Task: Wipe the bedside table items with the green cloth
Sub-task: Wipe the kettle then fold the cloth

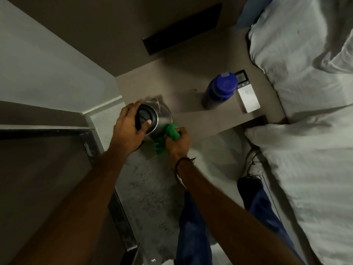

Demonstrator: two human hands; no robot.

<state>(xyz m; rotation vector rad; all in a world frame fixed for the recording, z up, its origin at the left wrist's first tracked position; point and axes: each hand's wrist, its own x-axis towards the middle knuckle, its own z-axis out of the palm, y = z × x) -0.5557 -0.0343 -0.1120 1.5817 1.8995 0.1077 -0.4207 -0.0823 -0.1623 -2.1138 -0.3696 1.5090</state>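
Note:
A steel kettle (162, 117) with a black lid stands at the front left corner of the brown bedside table (191, 87). My left hand (129, 129) grips it from above, thumb across the lid. My right hand (177, 143) is closed on a bunched green cloth (168, 133) pressed against the kettle's near side, with a loose end hanging below. Further right on the table stand a blue bottle (219, 88) and, lying beside it, a white remote control (247, 93).
A bed with white bedding (305, 92) runs along the right side, close to the table. A dark panel (181, 27) is on the wall behind. My legs and a white shoe (254, 165) are on the grey floor below.

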